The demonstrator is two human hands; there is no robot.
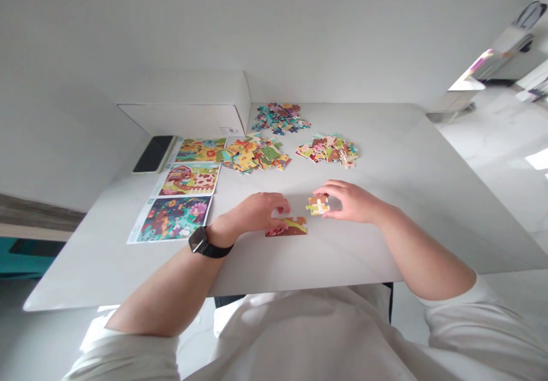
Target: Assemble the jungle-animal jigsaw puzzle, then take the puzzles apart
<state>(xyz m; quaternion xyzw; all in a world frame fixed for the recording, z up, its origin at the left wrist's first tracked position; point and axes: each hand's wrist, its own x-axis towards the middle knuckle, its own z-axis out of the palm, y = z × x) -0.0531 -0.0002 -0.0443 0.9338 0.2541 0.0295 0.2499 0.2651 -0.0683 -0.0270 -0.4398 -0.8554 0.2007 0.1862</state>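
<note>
My right hand (351, 201) pinches a jigsaw puzzle piece (317, 205) between thumb and fingers. It is brown, green and yellow with a pale figure on it. To its left, a short strip of joined puzzle pieces (291, 227) in brown, green and red lies on the table. My left hand (261, 211), with a black watch (209, 243) at the wrist, is curled over the strip's left end. Its thumb rests on the strip, and a small red patch shows under the fingertips. The left end of the strip is partly hidden by that hand.
Loose puzzle pieces lie in three piles: a yellow-green pile (254, 154), a mixed pile (329, 149) and a blue-toned pile (280, 117). Picture sheets (188, 179) lie at left, beside a dark phone (154, 154). A white box (184, 120) stands at the wall.
</note>
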